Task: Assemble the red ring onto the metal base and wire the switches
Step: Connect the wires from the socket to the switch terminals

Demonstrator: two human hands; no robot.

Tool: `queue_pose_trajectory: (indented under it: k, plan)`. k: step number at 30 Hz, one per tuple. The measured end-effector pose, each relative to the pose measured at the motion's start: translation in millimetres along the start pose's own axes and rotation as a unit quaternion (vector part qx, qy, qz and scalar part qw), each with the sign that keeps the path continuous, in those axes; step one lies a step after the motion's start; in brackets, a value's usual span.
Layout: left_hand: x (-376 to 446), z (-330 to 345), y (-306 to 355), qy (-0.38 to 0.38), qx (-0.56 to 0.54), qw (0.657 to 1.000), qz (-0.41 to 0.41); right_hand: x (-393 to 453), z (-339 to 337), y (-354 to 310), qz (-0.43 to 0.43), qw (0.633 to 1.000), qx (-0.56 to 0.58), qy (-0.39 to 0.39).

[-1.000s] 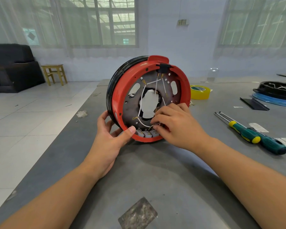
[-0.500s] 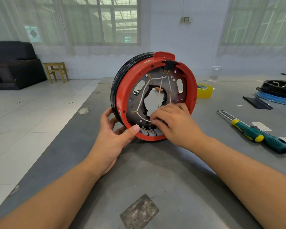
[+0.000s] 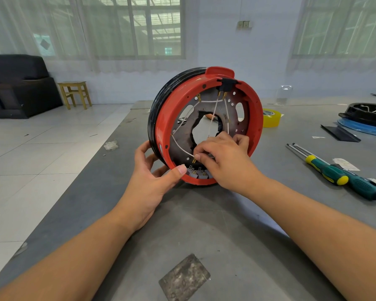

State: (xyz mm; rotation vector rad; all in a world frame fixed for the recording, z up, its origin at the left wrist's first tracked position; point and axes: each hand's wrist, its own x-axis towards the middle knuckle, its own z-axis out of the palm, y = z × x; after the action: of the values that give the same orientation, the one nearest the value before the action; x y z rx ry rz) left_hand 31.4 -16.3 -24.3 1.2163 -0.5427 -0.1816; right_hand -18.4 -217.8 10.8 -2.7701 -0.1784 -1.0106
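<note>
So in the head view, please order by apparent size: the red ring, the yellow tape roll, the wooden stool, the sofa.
1. red ring
2. sofa, partly cut by the frame edge
3. stool
4. tape roll
The ring is nearest the camera, so its lead is only apparent.

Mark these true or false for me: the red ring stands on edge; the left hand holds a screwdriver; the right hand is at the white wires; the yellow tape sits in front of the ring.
1. The red ring stands on edge on the table. True.
2. The left hand holds a screwdriver. False: it steadies the ring's lower rim; the screwdrivers lie on the table to the right.
3. The right hand pinches a white wire near the switches. True.
4. The yellow tape sits in front of the ring. False: it lies behind it.
</note>
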Motion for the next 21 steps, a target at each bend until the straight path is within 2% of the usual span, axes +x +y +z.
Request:
queue_pose_trajectory:
  k: [21]
  plan:
    - [0.9,-1.1,-0.5,0.000,-0.010,1.000,-0.010,-0.1,6.5,-2.1,0.002,1.000,-0.006,0.009]
